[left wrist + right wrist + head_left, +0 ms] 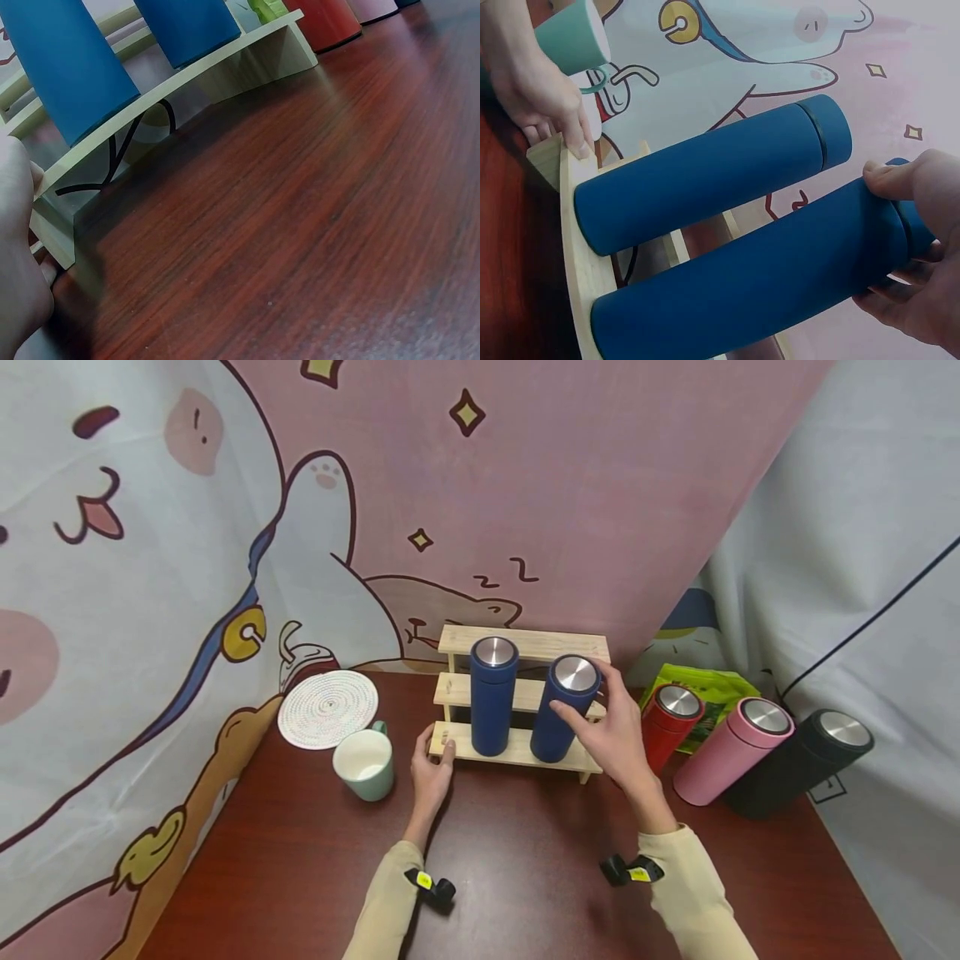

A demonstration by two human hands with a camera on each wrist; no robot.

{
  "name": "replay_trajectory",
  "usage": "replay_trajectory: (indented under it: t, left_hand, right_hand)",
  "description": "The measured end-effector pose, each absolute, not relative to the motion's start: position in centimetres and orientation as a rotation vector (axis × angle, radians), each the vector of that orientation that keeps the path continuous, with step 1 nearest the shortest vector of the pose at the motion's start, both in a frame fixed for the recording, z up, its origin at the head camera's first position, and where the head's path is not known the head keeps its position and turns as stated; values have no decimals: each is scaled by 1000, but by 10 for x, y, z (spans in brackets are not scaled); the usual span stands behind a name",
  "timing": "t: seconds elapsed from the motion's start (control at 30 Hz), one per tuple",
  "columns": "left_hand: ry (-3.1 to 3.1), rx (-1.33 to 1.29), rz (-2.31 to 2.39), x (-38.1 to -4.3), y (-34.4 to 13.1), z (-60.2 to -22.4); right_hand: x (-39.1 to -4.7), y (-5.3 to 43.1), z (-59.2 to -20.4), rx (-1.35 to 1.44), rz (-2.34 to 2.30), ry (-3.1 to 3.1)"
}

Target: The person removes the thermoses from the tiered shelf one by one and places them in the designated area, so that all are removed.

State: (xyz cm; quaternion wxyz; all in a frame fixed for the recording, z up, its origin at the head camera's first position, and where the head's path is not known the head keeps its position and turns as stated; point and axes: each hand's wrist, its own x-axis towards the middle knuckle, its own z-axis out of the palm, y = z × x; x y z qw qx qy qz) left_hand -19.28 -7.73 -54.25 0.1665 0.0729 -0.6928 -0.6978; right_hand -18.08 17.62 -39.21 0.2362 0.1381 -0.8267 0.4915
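Note:
Two navy blue thermos bottles with steel-topped lids stand side by side on the lowest step of a three-tier wooden rack. My right hand grips the right blue thermos near its lid, thumb in front and fingers around the far side. In the right wrist view that thermos's base meets the step. The left blue thermos stands untouched. With thumb on top and fingers at the end, my left hand holds the left end of the lowest step.
Left of the rack are a mint green mug and a round white woven mat. To the right stand a red thermos, a pink thermos and a black thermos, with a green packet behind. Cloth walls enclose the table.

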Motion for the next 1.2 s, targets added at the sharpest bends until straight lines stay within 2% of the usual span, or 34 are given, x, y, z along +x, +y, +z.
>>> replay_trajectory:
  t: [0.7, 1.2]
  left_hand:
    - [-1983, 212, -1977, -193, -77, -542]
    - [-1997, 220, -1941, -192, -76, -541]
  right_hand:
    - [-141, 187, -384, 287, 1311, -2059]
    - [-124, 217, -402, 204, 1324, -2052]
